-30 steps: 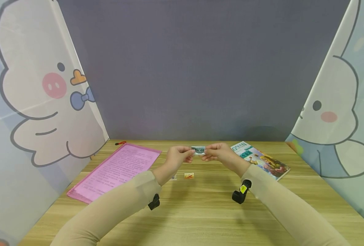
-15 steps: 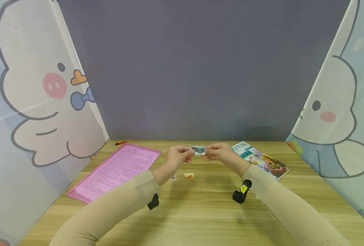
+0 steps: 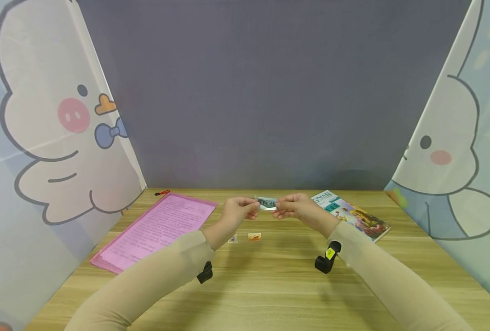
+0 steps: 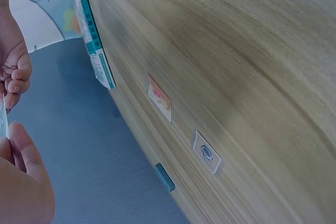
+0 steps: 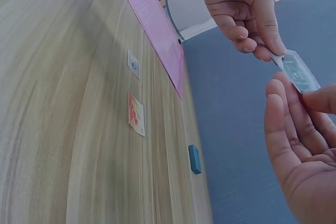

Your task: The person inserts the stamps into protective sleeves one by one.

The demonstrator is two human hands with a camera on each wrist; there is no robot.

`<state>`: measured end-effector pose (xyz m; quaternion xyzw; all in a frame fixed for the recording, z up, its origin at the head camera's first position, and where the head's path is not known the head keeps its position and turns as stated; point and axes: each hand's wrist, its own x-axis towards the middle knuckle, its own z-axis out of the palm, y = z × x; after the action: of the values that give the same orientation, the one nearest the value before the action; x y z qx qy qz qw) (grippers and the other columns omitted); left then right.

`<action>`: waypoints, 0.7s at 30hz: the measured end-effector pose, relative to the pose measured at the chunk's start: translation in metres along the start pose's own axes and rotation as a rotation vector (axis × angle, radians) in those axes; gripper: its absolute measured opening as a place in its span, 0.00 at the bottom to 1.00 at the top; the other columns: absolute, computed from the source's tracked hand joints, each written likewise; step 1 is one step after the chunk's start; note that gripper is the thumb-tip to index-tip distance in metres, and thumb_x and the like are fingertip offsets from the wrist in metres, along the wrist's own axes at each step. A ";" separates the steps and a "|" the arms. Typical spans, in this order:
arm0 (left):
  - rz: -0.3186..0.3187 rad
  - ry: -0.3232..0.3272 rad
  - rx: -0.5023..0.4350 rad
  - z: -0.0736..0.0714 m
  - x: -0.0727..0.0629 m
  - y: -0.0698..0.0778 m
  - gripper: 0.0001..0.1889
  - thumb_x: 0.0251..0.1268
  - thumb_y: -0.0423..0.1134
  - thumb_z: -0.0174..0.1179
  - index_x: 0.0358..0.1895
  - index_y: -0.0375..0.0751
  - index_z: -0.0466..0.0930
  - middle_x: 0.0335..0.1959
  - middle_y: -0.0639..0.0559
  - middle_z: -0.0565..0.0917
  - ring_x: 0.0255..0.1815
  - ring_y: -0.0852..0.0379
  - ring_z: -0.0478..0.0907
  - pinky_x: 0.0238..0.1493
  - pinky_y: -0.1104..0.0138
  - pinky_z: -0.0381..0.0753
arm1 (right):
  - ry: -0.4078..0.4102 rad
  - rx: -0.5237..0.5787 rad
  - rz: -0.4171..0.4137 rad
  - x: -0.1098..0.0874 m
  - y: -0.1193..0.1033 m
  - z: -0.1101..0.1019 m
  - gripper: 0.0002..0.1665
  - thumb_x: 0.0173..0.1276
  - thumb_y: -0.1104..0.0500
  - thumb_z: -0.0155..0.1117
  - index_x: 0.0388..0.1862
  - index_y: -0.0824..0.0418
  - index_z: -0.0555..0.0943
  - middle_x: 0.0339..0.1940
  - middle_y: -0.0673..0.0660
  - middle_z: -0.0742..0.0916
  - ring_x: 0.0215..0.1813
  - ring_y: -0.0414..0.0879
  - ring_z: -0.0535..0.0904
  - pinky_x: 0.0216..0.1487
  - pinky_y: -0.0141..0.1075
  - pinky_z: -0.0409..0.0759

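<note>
Above the far part of the table, my hands hold a small green stamp point(image 3: 267, 203) between them. My left hand point(image 3: 236, 211) pinches its left end between thumb and fingers. At the other end, the thumb and fingers of my right hand point(image 3: 300, 207) grip the stamp. The right wrist view shows a clear margin round the green picture and a thin white flap point(image 5: 277, 61) bent up at the left hand's fingertips. Two more small stamps lie flat below the hands: a red and yellow stamp point(image 3: 255, 236) and a pale stamp with a blue round mark point(image 4: 207, 152).
A pink document pouch point(image 3: 158, 230) with a printed sheet lies at the left. A magazine point(image 3: 352, 216) is at the right, partly behind the right forearm. By the far table edge sits a teal block point(image 5: 195, 159), hidden in the head view. A grey panel point(image 3: 245, 92) stands behind.
A thin white flap has come up at the stamp's left end. My right hand has shifted slightly right, and the stamp now sits a little lower and tilted. Things on the table have not moved.
</note>
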<state>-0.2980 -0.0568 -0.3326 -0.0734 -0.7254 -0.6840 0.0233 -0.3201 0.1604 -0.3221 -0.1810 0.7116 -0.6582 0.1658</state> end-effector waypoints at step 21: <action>0.014 -0.010 0.009 -0.001 -0.004 0.003 0.11 0.63 0.33 0.65 0.44 0.28 0.84 0.36 0.38 0.88 0.24 0.62 0.83 0.33 0.67 0.88 | 0.106 -0.076 -0.071 -0.002 -0.002 0.007 0.17 0.71 0.64 0.59 0.50 0.79 0.76 0.32 0.53 0.90 0.34 0.40 0.86 0.45 0.40 0.87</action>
<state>-0.2941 -0.0577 -0.3300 -0.0818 -0.7280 -0.6802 0.0250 -0.3149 0.1556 -0.3204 -0.1772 0.7372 -0.6447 0.0974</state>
